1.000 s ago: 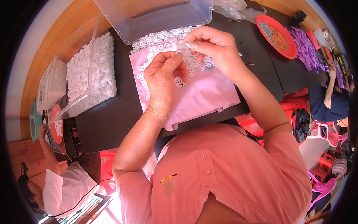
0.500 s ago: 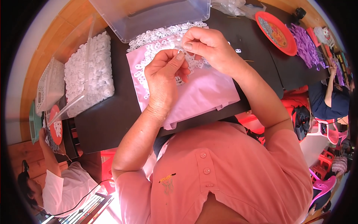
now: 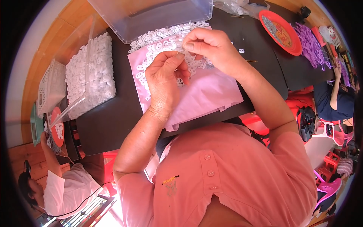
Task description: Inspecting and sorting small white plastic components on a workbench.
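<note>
Both hands meet above a pink bag (image 3: pixel 211 90) laid flat on the dark table. My left hand (image 3: pixel 166 73) has thumb and index finger pinched together. Close by, my right hand (image 3: pixel 211 45) pinches too, its thumb against the curled fingers. Whatever sits between the fingertips is too small to make out. Under and behind the hands, small white plastic pieces with holes (image 3: pixel 162 47) are spread over the bag's upper part and the table beyond it.
A clear bin (image 3: pixel 151 22) stands at the back. Left is a clear box heaped with white pieces (image 3: pixel 90 72). At the far right lie a red plate (image 3: pixel 291 43) with small grey parts and purple strips (image 3: pixel 308 45). Other people (image 3: pixel 72 189) sit at both sides.
My fingertips have drawn slightly apart, the left thumb lifting a little. My arms have hardly moved.
</note>
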Action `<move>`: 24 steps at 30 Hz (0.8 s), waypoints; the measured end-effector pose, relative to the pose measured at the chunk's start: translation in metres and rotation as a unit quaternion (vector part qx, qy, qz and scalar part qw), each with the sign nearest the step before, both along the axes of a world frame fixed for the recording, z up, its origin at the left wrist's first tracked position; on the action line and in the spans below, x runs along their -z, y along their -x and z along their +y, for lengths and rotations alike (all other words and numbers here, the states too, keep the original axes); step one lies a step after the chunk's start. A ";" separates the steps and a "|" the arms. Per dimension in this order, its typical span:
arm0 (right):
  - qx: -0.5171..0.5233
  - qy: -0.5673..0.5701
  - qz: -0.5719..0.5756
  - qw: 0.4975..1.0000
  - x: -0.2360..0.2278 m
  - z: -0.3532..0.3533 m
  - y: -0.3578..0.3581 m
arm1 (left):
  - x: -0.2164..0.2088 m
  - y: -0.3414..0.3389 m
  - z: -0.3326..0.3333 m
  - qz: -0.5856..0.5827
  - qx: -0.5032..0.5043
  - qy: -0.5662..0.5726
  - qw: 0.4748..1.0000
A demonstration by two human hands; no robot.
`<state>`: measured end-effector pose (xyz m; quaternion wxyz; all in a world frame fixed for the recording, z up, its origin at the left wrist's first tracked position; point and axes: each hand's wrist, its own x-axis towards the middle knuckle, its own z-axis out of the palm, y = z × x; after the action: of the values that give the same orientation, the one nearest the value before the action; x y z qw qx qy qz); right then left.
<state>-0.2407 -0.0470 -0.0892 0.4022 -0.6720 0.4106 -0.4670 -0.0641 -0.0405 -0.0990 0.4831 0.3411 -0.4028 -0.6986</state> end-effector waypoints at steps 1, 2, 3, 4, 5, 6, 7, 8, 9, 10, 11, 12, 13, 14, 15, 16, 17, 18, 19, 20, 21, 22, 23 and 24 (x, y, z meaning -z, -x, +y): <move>0.018 -0.011 -0.010 1.000 -0.003 0.000 0.002 | -0.001 0.000 0.000 0.010 -0.008 -0.001 1.000; 0.037 -0.023 -0.020 0.999 -0.005 0.000 0.003 | -0.002 0.000 0.000 0.011 -0.009 0.000 1.000; 0.037 -0.022 -0.019 0.999 -0.005 0.000 0.004 | -0.003 0.000 0.000 0.012 -0.010 0.001 1.000; 0.036 -0.026 -0.041 0.998 -0.005 0.001 0.005 | -0.003 0.001 0.000 0.013 -0.011 0.002 1.000; 0.035 -0.031 -0.063 0.997 -0.005 0.000 0.006 | -0.004 0.001 0.000 0.014 -0.011 0.002 1.000; 0.034 -0.031 -0.062 0.997 -0.005 0.000 0.005 | -0.004 0.001 0.000 0.015 -0.012 0.001 1.000; 0.036 -0.028 -0.079 0.996 -0.005 0.000 0.003 | -0.004 0.000 0.000 0.016 -0.013 0.000 1.000; 0.038 -0.025 -0.096 0.994 -0.005 0.000 0.002 | -0.004 0.000 0.000 0.017 -0.014 0.001 1.000; 0.037 -0.025 -0.095 0.994 -0.006 0.000 0.001 | -0.004 0.000 0.000 0.019 -0.013 0.000 1.000; 0.038 -0.031 -0.110 0.993 -0.007 0.000 0.000 | -0.005 -0.001 -0.001 0.021 -0.011 0.000 1.000; 0.039 -0.038 -0.125 0.991 -0.008 0.000 0.000 | -0.005 -0.001 -0.001 0.022 -0.013 0.000 1.000; 0.038 -0.038 -0.124 0.991 -0.008 0.000 -0.001 | -0.005 -0.001 -0.001 0.021 -0.013 0.000 1.000; 0.033 -0.033 -0.125 0.991 -0.007 0.000 -0.001 | -0.005 -0.001 -0.001 0.020 -0.013 0.000 1.000; 0.028 -0.029 -0.125 0.991 -0.007 0.001 -0.001 | -0.006 0.000 -0.001 0.021 -0.014 0.000 1.000; 0.027 -0.029 -0.125 0.991 -0.008 0.002 -0.002 | -0.007 0.000 -0.001 0.005 -0.015 0.003 1.000; 0.025 -0.035 -0.117 0.992 -0.010 0.003 -0.002 | -0.007 0.000 0.000 -0.011 -0.015 0.007 1.000; 0.023 -0.042 -0.110 0.993 -0.011 0.004 -0.003 | -0.007 0.000 0.000 -0.011 -0.016 0.007 1.000; 0.023 -0.042 -0.109 0.993 -0.011 0.004 -0.003 | -0.008 0.000 0.000 -0.014 -0.016 0.009 1.000; 0.021 -0.036 -0.110 0.993 -0.011 0.004 -0.004 | -0.008 -0.001 0.001 -0.016 -0.017 0.012 1.000; 0.018 -0.029 -0.110 0.993 -0.011 0.004 -0.005 | -0.008 -0.001 0.001 -0.016 -0.017 0.012 1.000; 0.018 -0.030 -0.111 0.993 -0.010 0.004 -0.005 | -0.008 0.000 0.001 -0.018 -0.018 0.014 1.000; 0.021 -0.029 -0.110 0.993 -0.009 0.004 -0.005 | -0.008 0.000 0.001 -0.019 -0.019 0.015 1.000; 0.024 -0.028 -0.108 0.993 -0.009 0.004 -0.004 | -0.007 0.000 0.001 -0.020 -0.019 0.015 1.000; 0.024 -0.028 -0.108 0.993 -0.009 0.005 -0.005 | -0.007 0.000 0.001 -0.019 -0.019 0.017 0.999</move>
<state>-0.2360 -0.0424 -0.0801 0.4514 -0.5959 0.3939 -0.5349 -0.0645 -0.0394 -0.0920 0.4943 0.3535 -0.4172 -0.6758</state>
